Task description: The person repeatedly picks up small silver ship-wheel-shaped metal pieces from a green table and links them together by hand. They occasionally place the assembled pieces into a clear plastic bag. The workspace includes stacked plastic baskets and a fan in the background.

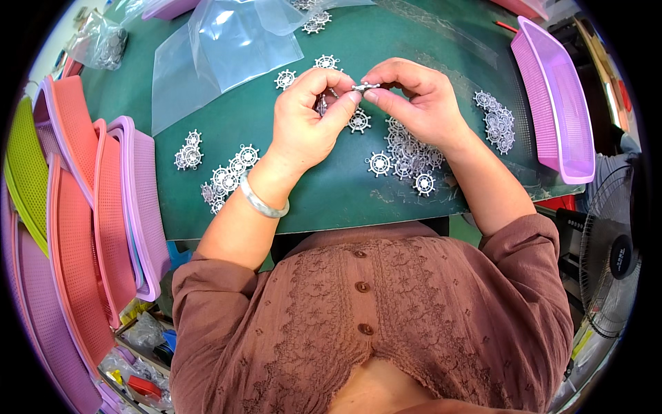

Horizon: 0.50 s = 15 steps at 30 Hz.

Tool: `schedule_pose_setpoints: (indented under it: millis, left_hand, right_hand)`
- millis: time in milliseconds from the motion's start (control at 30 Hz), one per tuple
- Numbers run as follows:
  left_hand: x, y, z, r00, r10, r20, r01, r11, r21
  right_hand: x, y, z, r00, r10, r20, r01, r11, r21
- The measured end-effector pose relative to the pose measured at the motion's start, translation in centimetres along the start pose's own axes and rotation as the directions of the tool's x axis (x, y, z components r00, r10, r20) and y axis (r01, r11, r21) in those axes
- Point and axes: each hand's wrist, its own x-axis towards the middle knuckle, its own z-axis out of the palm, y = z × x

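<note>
We see both hands, left [300, 114] and right [424, 103], thumbs and forefingers closed in a pinch on a small silver wheel [366, 87] held edge-on above the table; its face is turned away, so detail is hard to make out. More metal shows inside the left fingers, mostly covered; we cannot tell how many pieces. Lower right fingers curled, partly hidden. Just below: a loose ship's-wheel piece [358, 122]. Nearest pile [410, 148] runs under the right wrist from our angle, partly blocked; left pile [231, 172] is partly behind the forearm with the bangle [262, 200]. Further out on the green table [331, 193]: clear plastic sheet [221, 55], purple basket [552, 96] at right. Stacked baskets [83, 200] at left and fan [610, 255] lower right, both cut by the fisheye rim.
</note>
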Motion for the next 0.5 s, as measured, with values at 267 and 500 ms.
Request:
schedule_pose_setpoints:
  millis: [267,500]
  left_hand:
    - [0.1,1.1,-1.2,0.995,-0.095,0.004,0.096,0.995,-0.020]
    - [-1.6,4.0,-7.9,0.936,-0.346,0.060,0.299,0.874,0.383]
  right_hand:
    - [0.0,0.1,0.0,0.989,0.150,0.021,-0.150,0.988,0.034]
    - [0.1,1.0,0.0,0.977,0.161,0.138,-0.111,0.942,-0.316]
